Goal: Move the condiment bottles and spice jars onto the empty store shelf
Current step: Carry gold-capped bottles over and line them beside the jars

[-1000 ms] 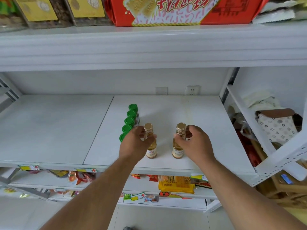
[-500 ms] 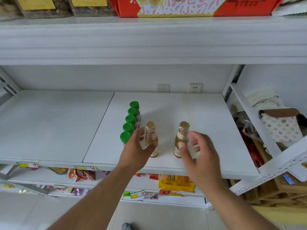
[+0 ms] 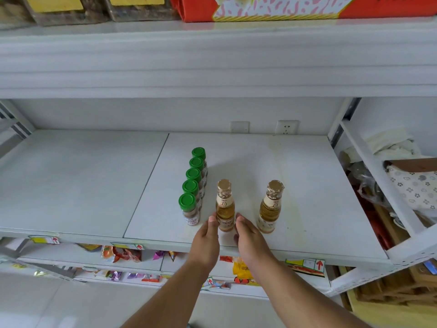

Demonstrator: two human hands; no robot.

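Two amber condiment bottles with gold caps stand upright on the white shelf (image 3: 307,185). The left bottle (image 3: 224,207) stands between my hands, and the right bottle (image 3: 270,207) stands alone beside it. My left hand (image 3: 207,240) and my right hand (image 3: 250,240) lie flat with fingers stretched out, their fingertips touching the left bottle's base on either side. A row of several green-capped spice jars (image 3: 188,207) runs front to back just left of that bottle.
Two wall sockets (image 3: 286,127) sit at the shelf's back. The upper shelf carries a red box (image 3: 260,8) and clear tubs. Snack packets (image 3: 127,254) fill the shelf below. A side rack at right holds cloth and a patterned bag (image 3: 413,185).
My right hand let go of the right bottle and moved left to the left bottle's base. My left hand slid down from that bottle's neck to its base.
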